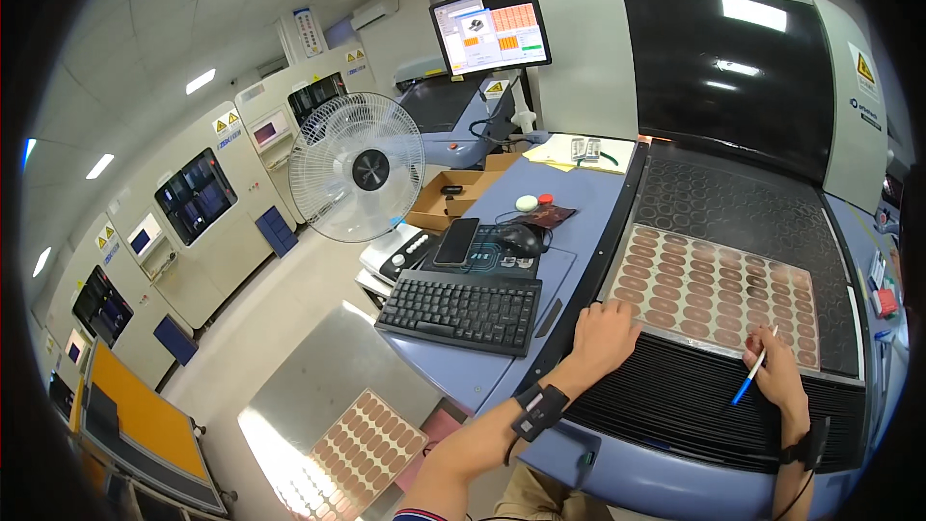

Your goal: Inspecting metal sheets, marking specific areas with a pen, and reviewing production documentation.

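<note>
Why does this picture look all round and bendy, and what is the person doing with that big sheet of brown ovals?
The picture comes from a wide-angle camera worn on the person's head, looking down, so straight edges curve near the rim. The two arms coming in from the bottom belong to that person. The left hand rests on the near corner of a flat panel covered in rows of brown ovals, lying on the dark bed of a big grey machine. The right hand holds a blue and white pen at the panel's near edge. On the blue desk to the left lie a black keyboard, a mouse and a phone. A white fan stands behind, and a similar panel lies on a metal table below.
</note>
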Demonstrator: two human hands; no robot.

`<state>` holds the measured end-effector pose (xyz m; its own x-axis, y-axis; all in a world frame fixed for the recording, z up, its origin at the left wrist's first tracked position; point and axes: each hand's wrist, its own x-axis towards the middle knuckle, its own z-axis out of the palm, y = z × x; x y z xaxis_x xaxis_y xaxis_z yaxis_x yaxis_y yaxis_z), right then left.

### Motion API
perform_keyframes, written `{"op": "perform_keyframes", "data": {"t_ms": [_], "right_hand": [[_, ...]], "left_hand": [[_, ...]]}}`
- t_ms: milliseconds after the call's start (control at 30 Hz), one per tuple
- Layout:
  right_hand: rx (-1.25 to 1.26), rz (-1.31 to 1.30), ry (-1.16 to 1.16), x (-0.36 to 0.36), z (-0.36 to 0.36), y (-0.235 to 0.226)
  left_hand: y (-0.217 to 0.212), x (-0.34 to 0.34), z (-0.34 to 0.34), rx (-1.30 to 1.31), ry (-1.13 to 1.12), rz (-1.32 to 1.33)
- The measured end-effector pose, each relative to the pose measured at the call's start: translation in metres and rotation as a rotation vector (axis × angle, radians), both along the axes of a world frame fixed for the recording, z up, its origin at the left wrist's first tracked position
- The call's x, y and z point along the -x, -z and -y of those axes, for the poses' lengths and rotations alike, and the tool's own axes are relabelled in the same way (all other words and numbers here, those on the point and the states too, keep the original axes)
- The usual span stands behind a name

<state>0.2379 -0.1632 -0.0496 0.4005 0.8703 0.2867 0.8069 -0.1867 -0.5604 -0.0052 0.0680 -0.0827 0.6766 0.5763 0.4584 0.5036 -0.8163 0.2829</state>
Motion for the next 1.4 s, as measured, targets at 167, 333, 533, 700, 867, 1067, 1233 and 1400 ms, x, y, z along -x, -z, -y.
{"op": "perform_keyframes", "data": {"t_ms": [167,333,533,700,867,1067,1233,1400], "right_hand": [[-0.132,0.087,0.034,-0.017,0.016,0.016],[-0.238,0.256,0.246,-0.034,-0.026,0.025],[-0.977,-0.102,0.447,-0.037,-0.019,-0.065],[-0.948,-0.163,0.456,-0.027,-0.048,-0.077],[-0.429,-1.202,0.155,0.006,-0.045,-0.026],[-0.241,-0.157,0.071,0.003,-0.005,-0.009],[-0.084,0.252,0.184,-0.040,-0.037,0.063],[0.115,0.287,0.217,-0.025,0.018,0.038]], "left_hand": [[-0.033,-0.015,-0.015,0.396,0.190,0.575],[-0.034,0.018,-0.024,-0.046,0.221,0.566],[-0.030,-0.005,0.009,0.302,0.389,0.556],[-0.027,-0.006,0.011,0.272,0.431,0.556],[-0.020,-0.002,-0.003,0.291,0.404,0.552],[-0.020,-0.013,-0.003,0.346,0.372,0.434],[-0.014,0.000,-0.010,0.343,0.298,0.271],[-0.022,-0.019,0.013,0.251,0.317,0.129]]}}
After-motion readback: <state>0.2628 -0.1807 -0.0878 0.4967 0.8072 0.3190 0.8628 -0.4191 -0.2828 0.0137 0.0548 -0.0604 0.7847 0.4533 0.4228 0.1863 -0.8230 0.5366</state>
